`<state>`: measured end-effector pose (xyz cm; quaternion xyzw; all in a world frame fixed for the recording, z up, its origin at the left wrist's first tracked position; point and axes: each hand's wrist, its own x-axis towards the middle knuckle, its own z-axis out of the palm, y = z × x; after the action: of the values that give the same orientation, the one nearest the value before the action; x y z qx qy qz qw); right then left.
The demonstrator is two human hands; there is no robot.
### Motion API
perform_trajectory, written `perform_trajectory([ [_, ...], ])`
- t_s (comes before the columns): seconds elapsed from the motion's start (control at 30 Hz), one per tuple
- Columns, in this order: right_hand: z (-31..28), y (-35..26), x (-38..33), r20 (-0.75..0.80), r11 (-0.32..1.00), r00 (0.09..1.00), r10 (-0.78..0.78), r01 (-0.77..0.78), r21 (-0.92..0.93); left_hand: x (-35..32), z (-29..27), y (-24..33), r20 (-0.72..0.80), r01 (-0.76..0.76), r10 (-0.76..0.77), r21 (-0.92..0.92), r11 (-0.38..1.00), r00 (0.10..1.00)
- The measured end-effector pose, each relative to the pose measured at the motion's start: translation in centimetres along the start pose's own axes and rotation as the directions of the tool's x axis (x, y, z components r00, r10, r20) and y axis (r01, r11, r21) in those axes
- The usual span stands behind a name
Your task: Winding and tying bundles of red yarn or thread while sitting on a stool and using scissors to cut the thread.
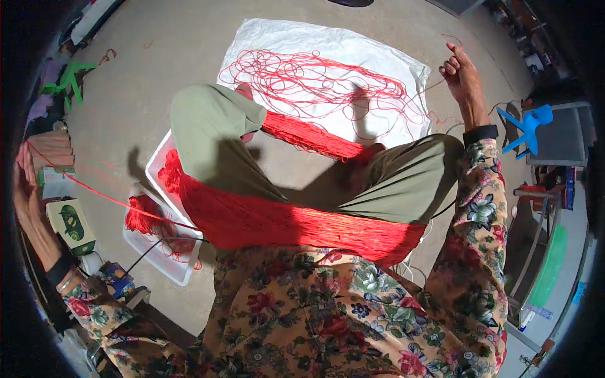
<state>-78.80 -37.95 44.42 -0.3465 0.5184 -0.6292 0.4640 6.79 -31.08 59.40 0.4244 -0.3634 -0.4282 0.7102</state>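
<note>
Seated, knees apart, with a thick hank of red thread (pixel 296 220) looped around both knees and stretched taut between them. Far out to the left, the left hand (pixel 25 195) raised near the picture's rim, drawing a single red strand (pixel 107 198) from the hank; fingers there seemingly closed on the strand, though too bent by the lens edge to tell for sure. Far out to the right, the right hand (pixel 463 75) lifted above the floor, fingers pressed together and pinching a fine strand that trails down toward the loose heap.

Already pulled free: a loose tangle of red thread (pixel 321 82) spread over the white sheet (pixel 271 34) on the floor ahead, plus smaller red bundles (pixel 148 217) lying in the white trays (pixel 157 258) beside the left knee. Left to go: by far the larger share, judging by how thick the hank remains. Probably early to middle of the unwinding, with no end in sight.
</note>
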Motion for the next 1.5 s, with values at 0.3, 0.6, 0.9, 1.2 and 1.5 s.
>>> perform_trajectory([
  [0.3,1.3,0.5,1.0,0.157,0.993,0.988,0.004,0.015,-0.121,-8.4,-16.0,-4.1,-0.264,0.083,-0.033,0.179,0.980,0.964],
  [0.6,4.4,1.1,1.6,0.189,0.990,0.981,0.048,-0.022,-0.136,-26.0,-23.5,-17.1,-0.695,0.365,-0.329,-0.101,0.925,0.639],
  [0.9,6.1,0.2,-0.3,0.194,0.977,0.977,0.092,-0.051,-0.208,-29.3,-17.4,-25.2,-0.735,0.756,-0.578,-0.139,0.640,0.354],
  [1.2,12.1,-0.2,-2.5,0.308,0.978,0.942,0.133,-0.075,-0.193,-17.6,-9.0,-16.8,-0.402,0.376,-0.316,0.078,0.923,0.859],
  [1.5,20.3,-5.5,-11.1,0.654,0.888,0.738,-0.167,0.401,-0.226,-13.4,33.7,-18.1,0.612,0.091,-0.155,0.135,0.987,0.776],
])
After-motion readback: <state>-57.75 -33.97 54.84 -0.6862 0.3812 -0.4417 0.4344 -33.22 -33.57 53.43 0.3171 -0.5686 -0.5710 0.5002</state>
